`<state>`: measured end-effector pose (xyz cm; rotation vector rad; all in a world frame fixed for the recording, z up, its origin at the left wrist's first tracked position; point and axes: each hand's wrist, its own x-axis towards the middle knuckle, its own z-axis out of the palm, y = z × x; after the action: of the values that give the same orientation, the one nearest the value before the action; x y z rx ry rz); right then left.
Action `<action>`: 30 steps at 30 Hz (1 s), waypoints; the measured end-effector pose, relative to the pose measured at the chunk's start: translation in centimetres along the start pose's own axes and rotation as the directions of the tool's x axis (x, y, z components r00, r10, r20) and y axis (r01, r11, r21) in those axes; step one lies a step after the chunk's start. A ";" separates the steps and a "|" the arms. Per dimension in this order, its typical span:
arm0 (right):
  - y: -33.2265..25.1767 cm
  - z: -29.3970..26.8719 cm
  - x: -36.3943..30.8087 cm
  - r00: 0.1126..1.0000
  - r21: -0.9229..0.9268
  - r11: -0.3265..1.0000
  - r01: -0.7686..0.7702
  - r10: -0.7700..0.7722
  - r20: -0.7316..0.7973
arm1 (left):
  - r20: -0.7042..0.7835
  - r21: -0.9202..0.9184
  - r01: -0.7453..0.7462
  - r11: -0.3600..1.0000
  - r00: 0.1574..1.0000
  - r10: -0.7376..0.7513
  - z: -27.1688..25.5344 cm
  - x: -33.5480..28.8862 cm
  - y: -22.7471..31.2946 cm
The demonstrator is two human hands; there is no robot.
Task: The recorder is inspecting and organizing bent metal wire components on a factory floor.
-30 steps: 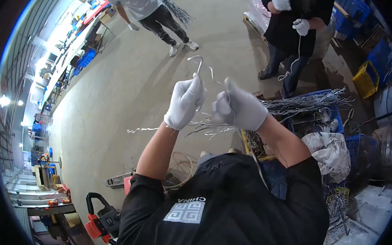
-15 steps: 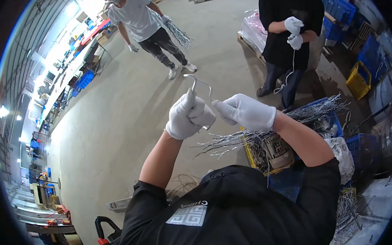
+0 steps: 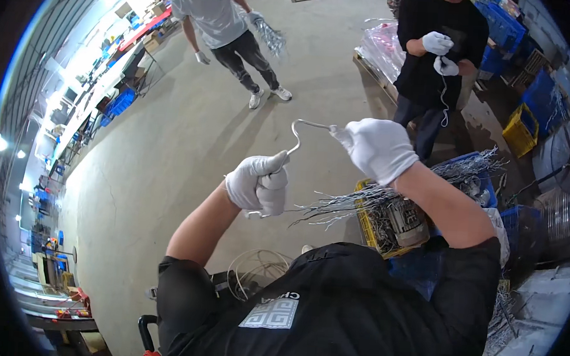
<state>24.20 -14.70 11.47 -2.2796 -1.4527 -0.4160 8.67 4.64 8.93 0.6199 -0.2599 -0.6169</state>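
White-gloved left hand (image 3: pixel 259 184) has a bent, silvery metal wire (image 3: pixel 295 135) clenched in its fist, white-gloved right hand (image 3: pixel 378 149) is pinching one end, and it kinda snakes between them above the smooth grey floor (image 3: pixel 170 152).

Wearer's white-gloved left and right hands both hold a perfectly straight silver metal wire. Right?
Not straight: the thin silver metal wire is bent, with clear curves between the hands in the head view. The white-gloved left hand and white-gloved right hand do both hold it.
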 end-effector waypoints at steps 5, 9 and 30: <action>0.6 -1.3 -1.9 0.953 -0.175 0.982 0.073 -0.017 0.304 | -0.450 -0.148 0.309 0.939 0.825 -0.342 0.6 -3.7 -0.7; -0.3 -2.6 -4.0 0.907 -0.136 0.970 0.202 -0.133 0.399 | -0.753 0.099 0.620 0.778 0.558 -0.349 2.7 -5.2 1.0; 5.6 0.1 -11.5 0.839 -0.049 0.994 -0.099 0.110 0.533 | -0.460 0.561 0.799 -0.217 0.518 0.721 -4.0 -8.9 -1.4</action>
<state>24.49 -25.83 5.18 -2.6038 -1.5516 0.2751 2.61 11.02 4.50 2.7571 0.4910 0.2343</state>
